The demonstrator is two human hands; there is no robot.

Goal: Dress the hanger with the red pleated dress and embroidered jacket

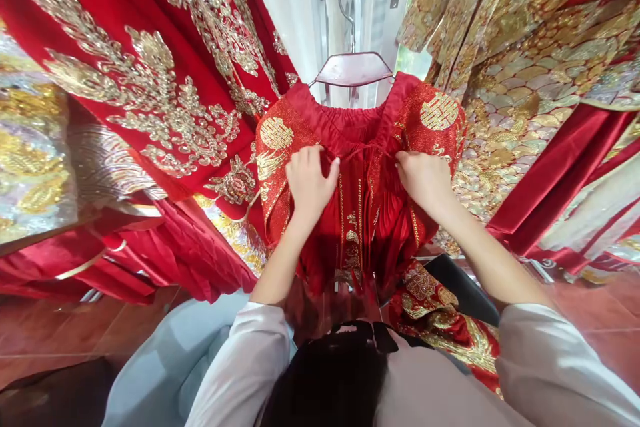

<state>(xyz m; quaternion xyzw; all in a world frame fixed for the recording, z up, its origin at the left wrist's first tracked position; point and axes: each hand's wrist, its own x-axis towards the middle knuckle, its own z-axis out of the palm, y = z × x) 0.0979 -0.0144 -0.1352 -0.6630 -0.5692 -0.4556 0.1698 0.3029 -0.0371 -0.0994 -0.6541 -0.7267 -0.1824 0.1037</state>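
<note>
In front of me a red dress (pixel 353 127) with gold embroidery hangs on a hanger (pixel 350 71) with a metal hook. Its neckline is gathered, and round gold emblems mark both shoulders. My left hand (pixel 311 180) is closed on the dress just below the neckline on the left, thumb towards the middle. On the other side my right hand (pixel 425 180) is closed in a pinch on the red fabric near a thin cord. Pleats and a gold-trimmed strip run down between the hands. The fingertips are partly hidden by the hands themselves.
A red gown (pixel 100 27) with gold beading hangs at the left, and a gold scale-patterned garment (pixel 540 73) at the right. Below are a light blue chair (pixel 165 347) and a red-gold embroidered cloth (pixel 450 320) on a dark seat. White curtains stand behind.
</note>
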